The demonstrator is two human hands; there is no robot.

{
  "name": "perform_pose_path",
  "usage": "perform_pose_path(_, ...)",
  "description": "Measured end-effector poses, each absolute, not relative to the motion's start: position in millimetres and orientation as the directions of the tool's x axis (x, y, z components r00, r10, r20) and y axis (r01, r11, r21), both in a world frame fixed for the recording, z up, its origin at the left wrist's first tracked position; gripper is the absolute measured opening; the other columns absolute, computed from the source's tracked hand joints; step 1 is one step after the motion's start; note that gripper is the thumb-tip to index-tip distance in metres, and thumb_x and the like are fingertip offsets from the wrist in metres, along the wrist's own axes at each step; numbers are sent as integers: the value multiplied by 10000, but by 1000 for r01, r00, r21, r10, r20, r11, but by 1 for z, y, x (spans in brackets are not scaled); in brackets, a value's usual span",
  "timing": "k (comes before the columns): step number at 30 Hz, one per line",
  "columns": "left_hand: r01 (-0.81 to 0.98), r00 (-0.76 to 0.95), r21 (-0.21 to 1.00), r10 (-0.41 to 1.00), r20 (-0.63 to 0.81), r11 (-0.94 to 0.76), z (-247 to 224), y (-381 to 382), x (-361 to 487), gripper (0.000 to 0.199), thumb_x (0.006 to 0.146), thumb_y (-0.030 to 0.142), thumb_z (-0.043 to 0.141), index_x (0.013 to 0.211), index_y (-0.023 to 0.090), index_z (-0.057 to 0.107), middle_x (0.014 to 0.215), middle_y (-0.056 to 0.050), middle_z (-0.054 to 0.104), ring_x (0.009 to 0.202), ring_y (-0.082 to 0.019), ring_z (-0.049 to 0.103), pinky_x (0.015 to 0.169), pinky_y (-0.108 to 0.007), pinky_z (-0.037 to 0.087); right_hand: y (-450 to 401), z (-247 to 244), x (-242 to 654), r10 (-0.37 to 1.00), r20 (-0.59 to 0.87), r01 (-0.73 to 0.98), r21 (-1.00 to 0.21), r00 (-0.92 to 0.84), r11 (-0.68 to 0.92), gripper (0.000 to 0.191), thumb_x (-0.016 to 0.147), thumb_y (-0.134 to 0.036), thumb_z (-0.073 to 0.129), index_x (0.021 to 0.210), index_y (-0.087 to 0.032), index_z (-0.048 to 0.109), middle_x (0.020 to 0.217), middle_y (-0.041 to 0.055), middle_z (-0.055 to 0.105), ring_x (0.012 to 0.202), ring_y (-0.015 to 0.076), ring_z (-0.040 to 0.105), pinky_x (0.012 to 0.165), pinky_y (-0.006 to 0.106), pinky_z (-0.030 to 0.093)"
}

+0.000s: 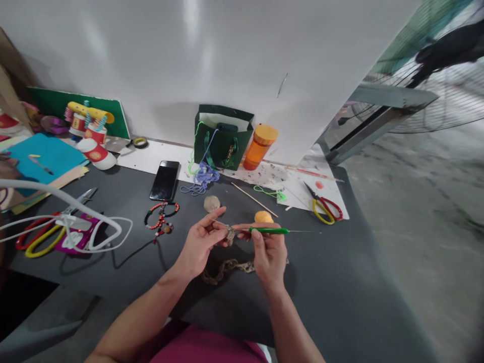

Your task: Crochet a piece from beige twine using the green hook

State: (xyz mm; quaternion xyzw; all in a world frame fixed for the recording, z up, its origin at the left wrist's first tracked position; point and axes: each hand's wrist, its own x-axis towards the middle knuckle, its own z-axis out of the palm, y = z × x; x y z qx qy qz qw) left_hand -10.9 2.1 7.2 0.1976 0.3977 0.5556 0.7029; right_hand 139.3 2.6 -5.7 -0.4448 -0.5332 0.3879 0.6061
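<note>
My left hand [202, 242] pinches a small piece of beige crochet work [230, 236] between thumb and fingers, with a strand of yarn running over the forefinger. In my right hand [270, 254] is a crochet hook with a green handle [270, 231]; its left end meets the crochet work and a thin metal shaft sticks out to the right. A long beige crocheted strip [221, 271] lies on the dark table below my hands, partly hidden by the right one. Just beyond my fingers sit a ball of beige yarn [212, 203] and a yellow-orange ball [263, 217].
Around the dark table [333, 282] lie a phone [164, 180], a beaded bracelet [161, 217], a wooden stick [254, 199] and scissors [327, 207]. A green paper bag [223, 143] and an orange bottle [260, 147] stand at the back. White cables [109, 237] cross the left side.
</note>
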Motion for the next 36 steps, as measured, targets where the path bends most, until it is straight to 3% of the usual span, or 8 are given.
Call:
perform_pose_path(13,-613,56,730,938,-341,302,5,2,-9,633,572,238,963,1173,171,776,717,19,680,627,-88,591,583,-212,485,4,-9,142,909,396,38,-918,131,395,58,1006,-285,589,964,-261,621,860,14,828,639,153,756,619,273,631)
perform_pose_path(36,-634,50,711,933,-355,305,2,1,-9,600,561,245,978,1131,197,798,710,18,699,634,-86,606,591,-206,491,3,-6,142,908,410,134,-908,91,397,133,1015,-273,558,951,-230,666,838,34,810,632,148,744,614,264,613)
